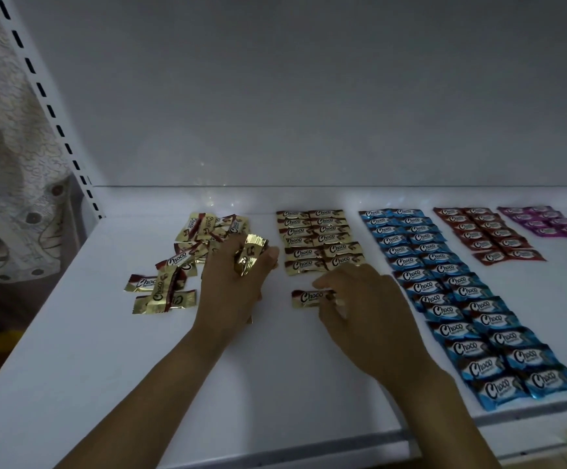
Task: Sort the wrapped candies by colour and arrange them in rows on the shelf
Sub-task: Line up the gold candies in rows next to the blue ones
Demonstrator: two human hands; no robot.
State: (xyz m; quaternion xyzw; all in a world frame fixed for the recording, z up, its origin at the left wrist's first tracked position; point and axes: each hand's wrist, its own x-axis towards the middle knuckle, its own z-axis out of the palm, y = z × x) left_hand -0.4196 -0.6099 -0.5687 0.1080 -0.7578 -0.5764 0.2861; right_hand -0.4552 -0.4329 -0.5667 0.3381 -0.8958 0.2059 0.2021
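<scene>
Dim light, white shelf (106,350), wrapped candies laid out by colour. Left hand (234,282) is over the near-right edge of the gold pile (204,231), fingers curled round a small bunch of gold candies (251,253); the bunch sticks up between thumb and fingers, and I can't tell how many are in it. Right hand (366,306) is low on the shelf just in front of the gold block (319,238), thumb and fingers narrow, pinching the right end of a lone gold candy (309,297). That candy lies flat, label up, long side left-right, in line with the block's left column but a gap apart from its front row. Gold block: two columns, tidy, candies touching. Gold pile: loose, unsorted, overlapping, some tilted, spread from the back toward mid-shelf on the left. Right of the gold block is the blue block (451,292), two columns from the back almost to the front edge. Then the red block (488,235), two columns, shorter. The purple block (549,221) is furthest right, partly cut off by the frame. Slotted upright (48,106) at the shelf's left end, patterned cloth (11,164) hanging beyond it.
</scene>
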